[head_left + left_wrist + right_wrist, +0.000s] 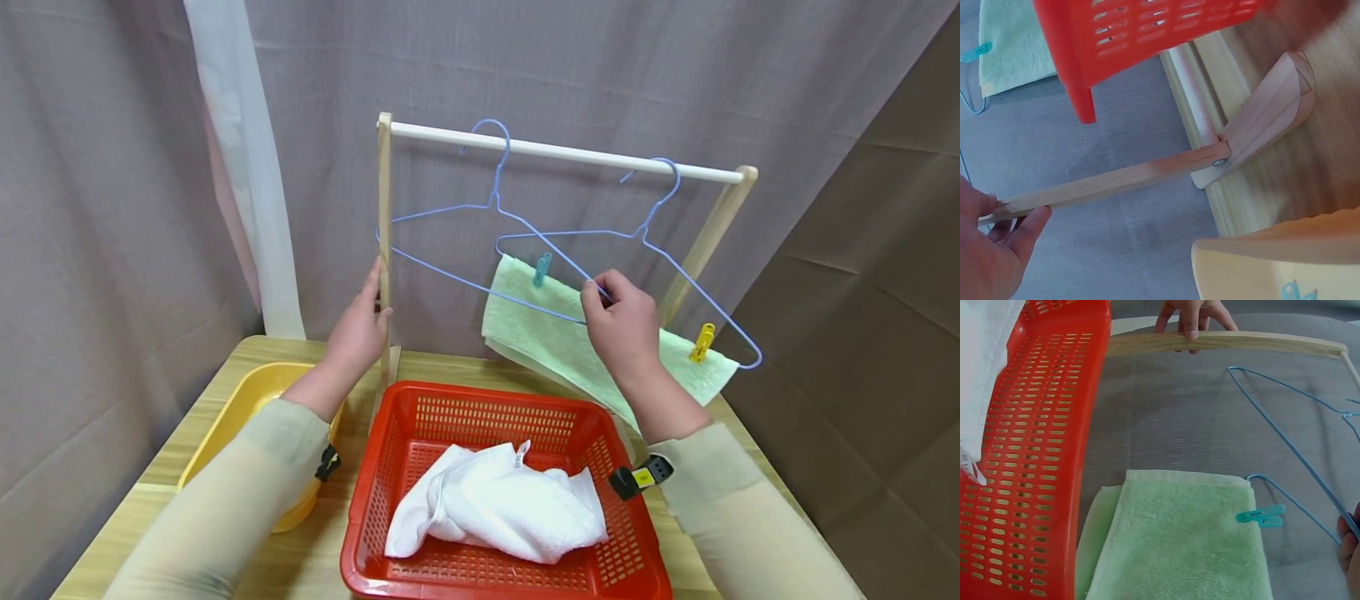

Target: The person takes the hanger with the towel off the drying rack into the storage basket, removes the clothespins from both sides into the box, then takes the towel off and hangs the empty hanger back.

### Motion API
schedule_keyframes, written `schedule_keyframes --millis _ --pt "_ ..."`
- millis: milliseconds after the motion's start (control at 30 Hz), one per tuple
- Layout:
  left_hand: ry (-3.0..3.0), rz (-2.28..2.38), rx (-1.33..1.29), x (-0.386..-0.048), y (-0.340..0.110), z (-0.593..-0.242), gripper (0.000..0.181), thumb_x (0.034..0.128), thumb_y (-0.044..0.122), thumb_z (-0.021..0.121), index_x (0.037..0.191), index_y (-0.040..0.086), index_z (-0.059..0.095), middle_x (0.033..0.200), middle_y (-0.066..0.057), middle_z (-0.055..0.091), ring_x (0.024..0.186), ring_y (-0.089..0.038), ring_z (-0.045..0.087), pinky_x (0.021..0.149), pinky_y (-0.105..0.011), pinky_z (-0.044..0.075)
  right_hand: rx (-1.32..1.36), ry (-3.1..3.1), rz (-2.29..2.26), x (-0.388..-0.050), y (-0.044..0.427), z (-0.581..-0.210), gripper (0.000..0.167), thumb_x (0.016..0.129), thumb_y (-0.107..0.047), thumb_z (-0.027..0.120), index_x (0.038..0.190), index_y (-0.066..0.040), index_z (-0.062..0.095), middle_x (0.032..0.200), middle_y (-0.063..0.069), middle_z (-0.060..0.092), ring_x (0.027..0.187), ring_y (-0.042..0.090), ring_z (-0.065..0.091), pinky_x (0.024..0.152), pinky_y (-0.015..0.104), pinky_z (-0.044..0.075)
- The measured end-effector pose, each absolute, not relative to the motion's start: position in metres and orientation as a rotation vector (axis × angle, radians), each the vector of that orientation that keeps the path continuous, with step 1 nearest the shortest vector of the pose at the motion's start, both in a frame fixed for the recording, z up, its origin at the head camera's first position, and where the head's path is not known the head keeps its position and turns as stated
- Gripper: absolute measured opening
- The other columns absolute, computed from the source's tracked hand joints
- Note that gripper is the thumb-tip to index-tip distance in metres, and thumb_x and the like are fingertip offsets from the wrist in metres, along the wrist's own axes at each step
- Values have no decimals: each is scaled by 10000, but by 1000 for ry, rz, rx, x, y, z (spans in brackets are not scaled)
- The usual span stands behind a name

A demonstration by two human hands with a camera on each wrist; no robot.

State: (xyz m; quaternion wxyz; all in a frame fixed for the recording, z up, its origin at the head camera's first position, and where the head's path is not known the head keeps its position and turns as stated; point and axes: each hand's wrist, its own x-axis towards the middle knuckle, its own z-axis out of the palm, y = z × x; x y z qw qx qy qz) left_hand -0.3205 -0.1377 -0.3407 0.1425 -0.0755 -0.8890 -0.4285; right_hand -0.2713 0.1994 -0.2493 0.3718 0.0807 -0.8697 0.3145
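Note:
On the left, the left hand grips the upright wooden post of a small drying rack, thumb and fingers on either side of it in the left wrist view. The right hand pinches the right end of a blue wire hanger that hangs bare from the rack's white rail. Behind it, a second blue hanger carries a folded light-green towel. A teal clothespin and a yellow clothespin clip that towel. Fingertips of the right hand are partly hidden.
A red plastic basket with a crumpled white towel stands in front of the rack on the wooden table. Left of it is a yellow basin; a teal clothespin shows inside. Grey curtain hangs behind.

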Motion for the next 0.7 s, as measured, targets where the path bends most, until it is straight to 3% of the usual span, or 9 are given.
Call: schedule_keyframes --millis 433,700 --pt "-2571 -1178 -240 -322 -139 -342 818 1020 105 523 1600 282 -26 1376 -254 517 1153 -386 582 901 -521 510 184 -2247 802 -274 204 -265 259 969 -265 547 818 -78 641 717 94 603 677 283 532 616 368 375" --pt "-2578 -1181 -237 -322 -139 -342 824 1024 115 524 1596 305 -36 1388 -241 512 1144 -381 587 883 -516 526 150 -2281 787 -274 207 -268 294 986 -321 534 894 -83 679 790 100 648 740 301 576 654 396 404"
